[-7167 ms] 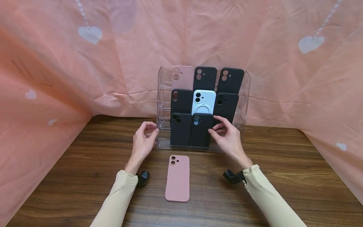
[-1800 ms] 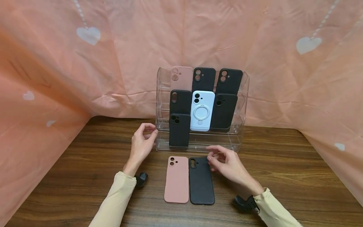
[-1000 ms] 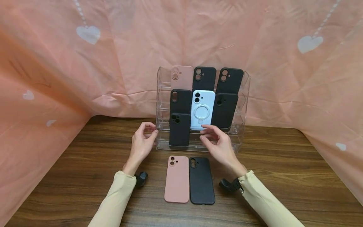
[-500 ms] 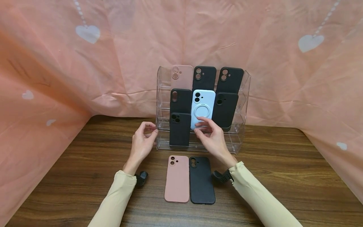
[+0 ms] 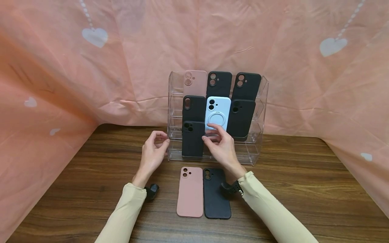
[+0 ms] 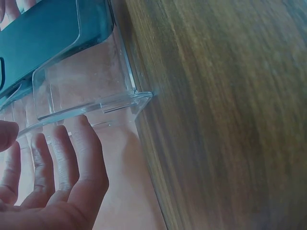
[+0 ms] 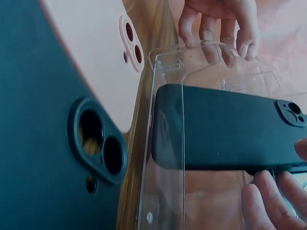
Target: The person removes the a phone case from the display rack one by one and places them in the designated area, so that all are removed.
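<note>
A clear tiered display rack (image 5: 263, 111) stands on the table with several phone cases leaning in it. My left hand (image 5: 154, 148) pinches the rack's left side panel; in the left wrist view, its fingers (image 6: 88, 148) touch the clear plastic. My right hand (image 5: 223, 145) is at the right edge of the black phone case (image 5: 193, 141) in the bottom row. In the right wrist view, its bent fingers (image 7: 268, 201) are at that case's edge, with the thumb partly out of frame. Behind this hand stands a white phone case (image 5: 225, 106) with a ring, its lower part hidden.
A pink phone case (image 5: 189, 195) and another black phone case (image 5: 216, 202) lie side by side on the wooden table (image 5: 288, 189) in front of the rack. Pink cloth (image 5: 194, 33) hangs behind and at both sides.
Earlier, the second black case left the bottom row and came to lie beside the pink one. Since then my right hand has moved up and left to the remaining bottom-row case. My left hand stays put.
</note>
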### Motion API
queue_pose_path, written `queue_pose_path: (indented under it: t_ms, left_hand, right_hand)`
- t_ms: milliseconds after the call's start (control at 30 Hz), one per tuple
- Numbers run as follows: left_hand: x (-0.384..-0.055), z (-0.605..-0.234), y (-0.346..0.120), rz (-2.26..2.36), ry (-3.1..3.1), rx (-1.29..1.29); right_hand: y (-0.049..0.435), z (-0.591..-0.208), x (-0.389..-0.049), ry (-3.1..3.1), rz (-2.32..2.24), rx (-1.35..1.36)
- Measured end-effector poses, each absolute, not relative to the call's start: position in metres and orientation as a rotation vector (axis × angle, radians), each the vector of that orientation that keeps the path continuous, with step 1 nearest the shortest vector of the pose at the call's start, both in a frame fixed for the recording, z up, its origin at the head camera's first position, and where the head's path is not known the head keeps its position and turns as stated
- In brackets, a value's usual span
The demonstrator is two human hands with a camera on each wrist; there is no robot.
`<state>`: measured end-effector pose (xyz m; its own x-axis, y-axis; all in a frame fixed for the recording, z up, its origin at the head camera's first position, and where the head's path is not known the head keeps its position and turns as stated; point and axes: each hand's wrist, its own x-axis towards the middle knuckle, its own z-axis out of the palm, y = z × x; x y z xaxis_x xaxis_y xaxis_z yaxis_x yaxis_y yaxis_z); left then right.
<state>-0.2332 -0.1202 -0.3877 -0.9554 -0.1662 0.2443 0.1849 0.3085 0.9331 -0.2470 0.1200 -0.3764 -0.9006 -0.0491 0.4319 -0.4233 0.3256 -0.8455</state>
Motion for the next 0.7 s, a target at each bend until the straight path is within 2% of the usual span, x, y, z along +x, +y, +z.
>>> queue_pose_path:
  t_ms: [367,700]
  left_hand:
    - [-0.2325,-0.388,-0.1213,-1.697,-2.294,-0.014]
    - [-0.2324,-0.389,-0.1205,-1.698,-2.29,-0.021]
  right_hand:
    - [0.1145,-0.3769,-0.2477,-2.281,1.443,0.415]
    - [0.1192,-0.3788,-0.2476,-2.207,1.509,0.487]
